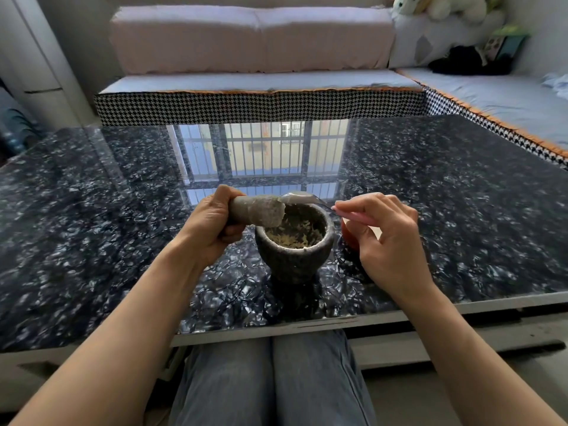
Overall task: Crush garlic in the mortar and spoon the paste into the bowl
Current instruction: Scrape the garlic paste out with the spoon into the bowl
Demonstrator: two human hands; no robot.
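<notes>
Left grip (212,224): I see it clenched round the stone pestle (256,210), held sideways over the mortar.
Right grip (387,238): I see it pinching the pink handle of the spoon (299,198), whose bowl touches the pestle's paste-coated end.
Mortar (293,256): upright on the dark marbled surface (92,226), between both hands.
Garlic (292,235): crushed, yellowish, inside the mortar.
Bowl (349,236): orange-red, mostly hidden behind my right hand, just beside the mortar.

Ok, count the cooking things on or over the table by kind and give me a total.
Mortar: 1
Pestle, held by the left hand: 1
Spoon, held by the right hand: 1
Red bowl, mostly hidden: 1
Total: 4
</notes>
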